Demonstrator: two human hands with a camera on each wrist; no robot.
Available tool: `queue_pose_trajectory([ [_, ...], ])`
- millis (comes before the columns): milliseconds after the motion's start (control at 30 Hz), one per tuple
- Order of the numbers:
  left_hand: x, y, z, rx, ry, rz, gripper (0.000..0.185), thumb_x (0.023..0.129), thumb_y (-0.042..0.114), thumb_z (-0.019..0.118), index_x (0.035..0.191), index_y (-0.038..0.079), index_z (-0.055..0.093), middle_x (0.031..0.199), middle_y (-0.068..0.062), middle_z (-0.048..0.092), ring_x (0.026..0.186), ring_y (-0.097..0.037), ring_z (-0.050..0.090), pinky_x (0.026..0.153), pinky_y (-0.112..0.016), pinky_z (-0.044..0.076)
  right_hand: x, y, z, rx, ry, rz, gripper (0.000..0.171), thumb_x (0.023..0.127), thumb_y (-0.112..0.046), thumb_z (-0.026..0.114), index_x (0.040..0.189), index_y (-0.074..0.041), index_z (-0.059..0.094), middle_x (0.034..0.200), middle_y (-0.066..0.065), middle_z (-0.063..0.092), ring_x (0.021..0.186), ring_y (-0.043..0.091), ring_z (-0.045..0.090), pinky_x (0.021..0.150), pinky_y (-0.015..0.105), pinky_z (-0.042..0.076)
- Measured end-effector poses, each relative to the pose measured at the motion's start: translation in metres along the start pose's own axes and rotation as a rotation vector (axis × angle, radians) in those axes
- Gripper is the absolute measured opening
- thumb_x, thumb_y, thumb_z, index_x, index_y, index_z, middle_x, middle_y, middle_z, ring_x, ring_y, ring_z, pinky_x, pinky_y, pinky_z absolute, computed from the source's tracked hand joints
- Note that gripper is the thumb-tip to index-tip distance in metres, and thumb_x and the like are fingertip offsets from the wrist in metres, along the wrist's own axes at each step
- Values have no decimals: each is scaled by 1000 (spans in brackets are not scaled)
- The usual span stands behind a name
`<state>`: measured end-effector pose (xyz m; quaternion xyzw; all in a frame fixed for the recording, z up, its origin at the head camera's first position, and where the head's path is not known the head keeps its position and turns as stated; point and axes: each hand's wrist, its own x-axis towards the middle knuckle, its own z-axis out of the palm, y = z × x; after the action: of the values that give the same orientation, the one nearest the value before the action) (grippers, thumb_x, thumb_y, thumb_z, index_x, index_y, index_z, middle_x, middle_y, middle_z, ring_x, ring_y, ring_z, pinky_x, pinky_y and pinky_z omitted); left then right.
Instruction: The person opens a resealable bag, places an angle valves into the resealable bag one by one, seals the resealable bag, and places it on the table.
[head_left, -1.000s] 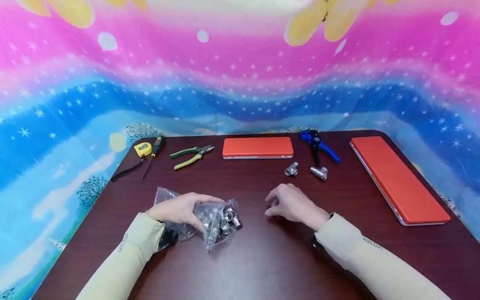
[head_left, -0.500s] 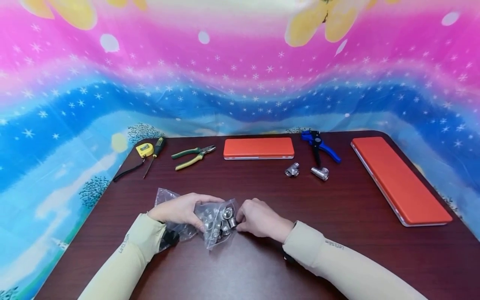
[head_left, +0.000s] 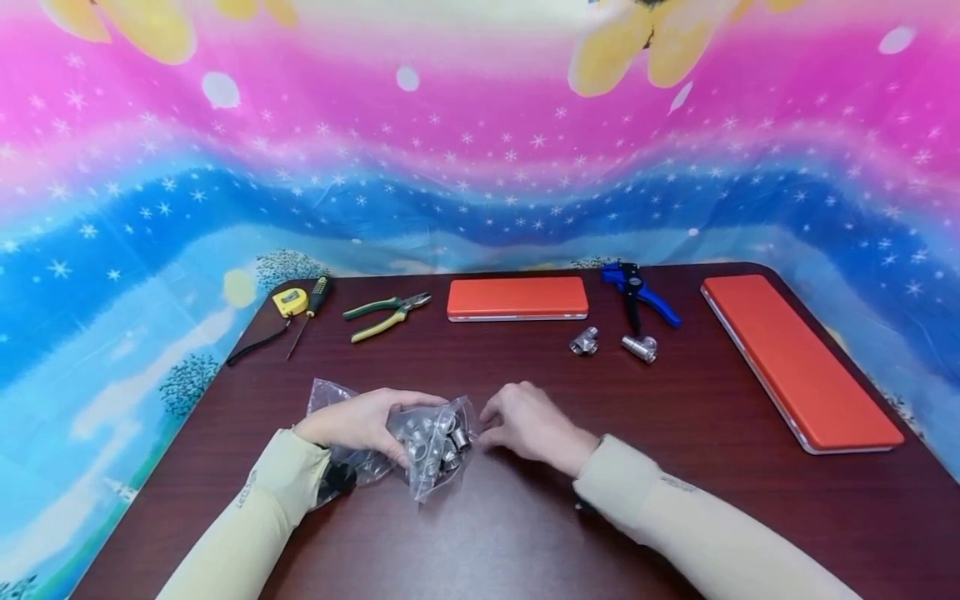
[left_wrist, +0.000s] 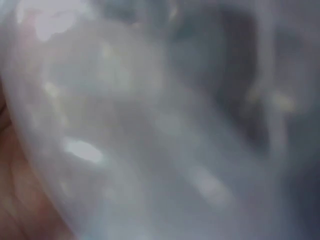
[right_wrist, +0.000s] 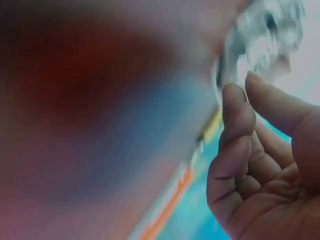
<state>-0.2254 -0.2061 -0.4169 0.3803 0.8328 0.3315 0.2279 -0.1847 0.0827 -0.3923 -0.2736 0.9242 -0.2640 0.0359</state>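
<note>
One bag (head_left: 419, 491) of metal fittings (head_left: 452, 450), in the head view, is grasped by the left hand (head_left: 366, 425), just beside the right hand (head_left: 531, 427); left wrist view: the bag, blurred; right wrist view: thumb (right_wrist: 274, 98) and fingers (right_wrist: 231, 157) stand apart, gripping nothing.

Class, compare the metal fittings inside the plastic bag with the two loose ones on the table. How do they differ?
The bagged fittings crowd together; the loose fittings lie apart from each other. The left hand holds the bagged fittings in a clear plastic bag; the loose fittings sit uncovered on the table. Both sets look silvery and shiny.
</note>
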Motion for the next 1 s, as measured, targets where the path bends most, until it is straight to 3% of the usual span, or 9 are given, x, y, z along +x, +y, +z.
queue_pose_trajectory([
  [100,1,1,-1,-11,-7,-8,87,72,44,87,147,26,48,146,9,48,133,-15,44,106,-45,40,-9,32,-33,-71,55,13,20,83,-12,81,102,-7,78,94,3,74,80,14,68,77,34,55],
  [200,2,3,-2,-23,-12,-32,87,71,44,88,146,30,48,145,12,49,133,-12,44,106,-43,40,-20,78,-70,-226,90,9,34,82,7,72,114,-5,73,109,11,70,98,27,66,87,43,53],
  [300,0,2,-3,-18,-7,-37,84,71,44,88,145,31,50,143,13,50,131,-12,45,105,-43,41,-30,119,-100,-343,26,27,54,82,19,60,129,-4,65,126,20,60,114,40,56,95,53,47],
  [400,-2,2,-4,-11,0,-43,81,74,41,87,145,26,52,142,10,52,131,-14,47,104,-42,42,-36,145,-116,-366,-93,80,65,82,23,57,141,-4,54,135,26,52,122,47,49,98,58,44],
  [500,-4,0,-4,-11,3,-47,79,76,37,86,145,19,52,143,7,53,131,-15,47,103,-40,44,-37,157,-121,-341,-165,119,69,83,17,65,146,-5,48,137,29,49,123,48,48,95,58,46],
  [667,-6,-3,-3,-26,22,-50,77,76,33,87,144,16,53,140,6,55,131,-16,48,103,-38,44,-30,160,-123,-272,-220,161,70,84,-2,78,146,1,45,128,27,54,111,39,56,88,50,52],
  [867,-6,-5,-2,-48,33,-42,75,76,34,86,142,17,56,137,7,57,129,-15,50,102,-36,45,-22,166,-126,-161,-328,263,66,83,-19,82,138,5,53,116,18,62,106,33,57,87,48,51],
  [1000,-6,-6,-3,-79,25,-46,72,77,25,86,142,19,56,136,8,58,128,-15,50,100,-33,46,-25,166,-125,-115,-319,301,65,80,-28,84,130,5,59,106,12,62,95,27,57,81,43,52],
])
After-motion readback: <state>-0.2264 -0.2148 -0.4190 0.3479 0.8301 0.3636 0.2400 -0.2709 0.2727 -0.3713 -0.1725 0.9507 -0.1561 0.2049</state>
